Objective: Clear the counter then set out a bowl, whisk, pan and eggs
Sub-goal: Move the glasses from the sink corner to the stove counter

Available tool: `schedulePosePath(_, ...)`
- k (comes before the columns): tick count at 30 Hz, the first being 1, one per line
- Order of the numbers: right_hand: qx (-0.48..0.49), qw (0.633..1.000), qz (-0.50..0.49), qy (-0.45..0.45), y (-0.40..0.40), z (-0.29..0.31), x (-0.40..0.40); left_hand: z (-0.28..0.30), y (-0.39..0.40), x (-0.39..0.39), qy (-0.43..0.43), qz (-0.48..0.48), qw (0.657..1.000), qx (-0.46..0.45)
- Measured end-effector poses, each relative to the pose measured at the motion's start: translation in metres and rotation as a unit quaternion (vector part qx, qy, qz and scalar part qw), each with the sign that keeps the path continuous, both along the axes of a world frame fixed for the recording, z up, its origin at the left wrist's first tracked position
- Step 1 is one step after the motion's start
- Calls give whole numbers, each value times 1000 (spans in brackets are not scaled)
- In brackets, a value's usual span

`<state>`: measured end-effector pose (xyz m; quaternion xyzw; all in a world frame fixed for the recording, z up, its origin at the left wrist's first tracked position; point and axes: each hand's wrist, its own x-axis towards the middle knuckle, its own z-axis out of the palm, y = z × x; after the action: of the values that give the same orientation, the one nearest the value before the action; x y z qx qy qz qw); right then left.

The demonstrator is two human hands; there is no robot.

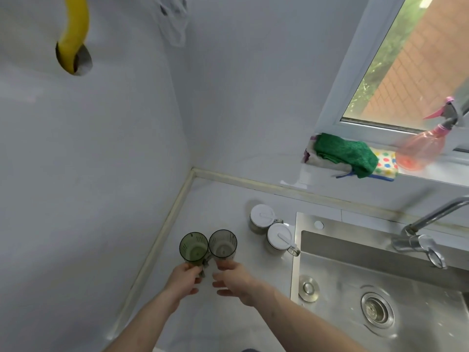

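Note:
Two see-through cups stand upright side by side on the white counter (223, 199), near its left wall edge. The left one is a green cup (194, 247); my left hand (182, 280) grips it low at its handle. The right one is a grey cup (222, 243); my right hand (234, 280) pinches its near side with thumb and forefinger, the other fingers spread loose. No bowl, whisk, pan or eggs are in view.
Two white-lidded jars (262, 218) (279, 240) stand right of the cups, beside the steel sink (330, 262) with its tap (418, 237). On the window sill lie a green cloth (345, 153), a dotted sponge (385, 165) and a pink spray bottle (421, 146). A yellow hose (73, 34) enters the wall.

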<state>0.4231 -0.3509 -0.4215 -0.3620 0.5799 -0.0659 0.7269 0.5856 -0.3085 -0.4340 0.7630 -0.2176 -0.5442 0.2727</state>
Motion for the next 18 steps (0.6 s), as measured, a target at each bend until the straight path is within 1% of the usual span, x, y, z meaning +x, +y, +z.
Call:
schedulePosePath(2, -3, 1000, -1, 1, 3, 0, 0, 3, 2, -1, -15, -18, 1000, -1)
schedulePosePath(4, -8, 1000, -9, 7, 1, -2, 1, 6, 0, -1, -55, -32, 998, -10)
schedulePosePath(6, -9, 1000, -20, 12, 4, -2, 4, 12, 1, -1, -92, -21, 995, -19)
schedulePosePath(8, 0, 999, -32, 7, 8, -1, 11, 18, 5, 4, -109, 3, 994, -28)
schedulePosePath(11, 30, 997, -63, -22, 13, 6, 22, 26, 14, 12, -105, 21, 994, -37)
schedulePosePath(13, 67, 991, -104, -53, 13, 11, 29, 33, 21, 13, -94, 28, 994, -50)
schedulePosePath(16, 138, 966, -194, -102, 11, 13, 41, 47, 37, 13, -72, 47, 994, -70)
schedulePosePath(18, 155, 957, -219, -112, 10, 15, 46, 58, 49, 12, -64, 47, 994, -80)
